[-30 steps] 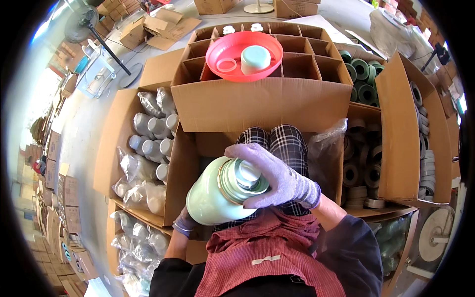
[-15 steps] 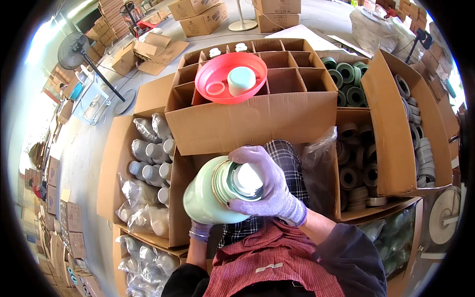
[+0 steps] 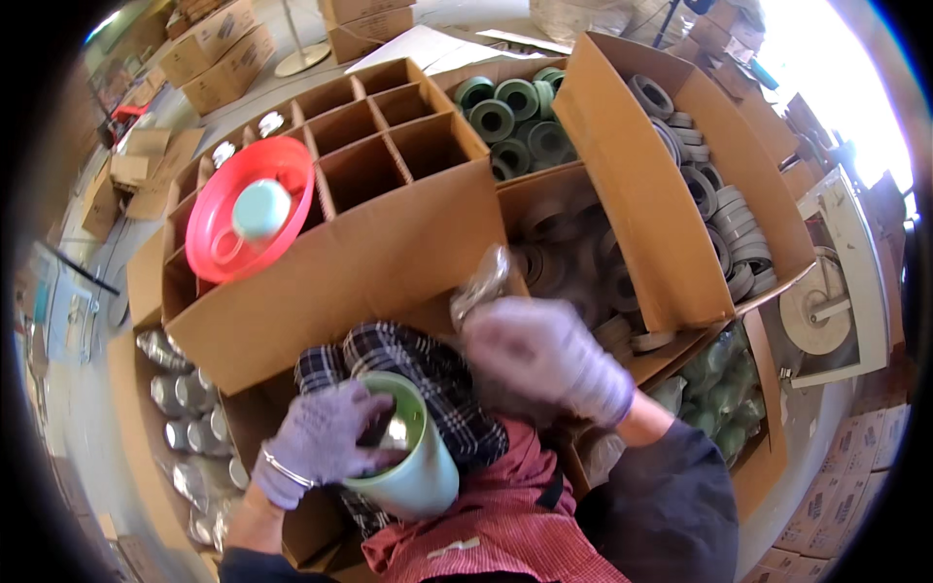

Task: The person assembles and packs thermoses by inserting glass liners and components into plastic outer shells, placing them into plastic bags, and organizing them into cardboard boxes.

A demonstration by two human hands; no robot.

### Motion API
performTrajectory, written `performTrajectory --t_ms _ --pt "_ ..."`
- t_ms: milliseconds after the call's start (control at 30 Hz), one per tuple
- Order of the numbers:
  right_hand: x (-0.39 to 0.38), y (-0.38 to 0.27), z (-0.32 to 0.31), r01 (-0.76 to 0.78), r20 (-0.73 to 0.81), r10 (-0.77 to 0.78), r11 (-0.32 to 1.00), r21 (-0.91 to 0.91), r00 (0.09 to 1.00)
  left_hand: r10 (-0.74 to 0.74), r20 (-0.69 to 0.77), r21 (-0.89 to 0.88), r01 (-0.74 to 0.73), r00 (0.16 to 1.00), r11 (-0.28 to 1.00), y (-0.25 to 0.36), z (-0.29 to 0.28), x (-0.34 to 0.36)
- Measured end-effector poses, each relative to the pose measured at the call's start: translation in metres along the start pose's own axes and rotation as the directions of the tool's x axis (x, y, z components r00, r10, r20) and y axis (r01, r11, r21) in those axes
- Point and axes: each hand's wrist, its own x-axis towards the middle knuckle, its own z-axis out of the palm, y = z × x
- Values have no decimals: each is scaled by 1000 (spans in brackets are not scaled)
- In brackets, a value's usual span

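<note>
My left hand [image 3: 337, 437], in a pale lavender glove, grips the top of a mint green cylinder [image 3: 416, 481] standing tilted on my plaid-trousered lap. Its open rim faces up, with something shiny inside. My right hand [image 3: 530, 355], also gloved, is raised to the right of the cylinder, blurred by motion, beside a crumpled clear plastic bag [image 3: 479, 284] and in front of a carton of dark rings [image 3: 549, 257]. What, if anything, its fingers hold cannot be made out.
A red round tray [image 3: 202, 243] with a mint cup [image 3: 260, 209] sits on a divided carton [image 3: 360, 267]. Cartons hold green rings [image 3: 491, 119], grey rings [image 3: 724, 214] and bagged bottles [image 3: 199, 442]. A white panel with a disc [image 3: 812, 301] stands at right.
My right hand has left the bottle's neck and moved up-right, blurring. My left hand now grips the cylinder's rim from above instead of supporting it underneath. The view has swung rightward.
</note>
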Motion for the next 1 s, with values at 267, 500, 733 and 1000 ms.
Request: performTrajectory --t_ms 267,500,733,1000 --pt "95 309 -111 -60 -34 357 61 -996 934 109 -44 -101 -113 993 989 -56 9 1" --pt "33 340 -148 546 171 597 -531 -647 784 202 -121 -217 -224 972 950 -64 1 14" --pt "-6 344 -194 623 247 669 -405 -669 701 103 -87 -231 -121 991 965 -66 -5 20" --pt "151 386 -122 -347 -136 362 616 -707 922 -78 -8 -246 73 997 966 -70 11 14"
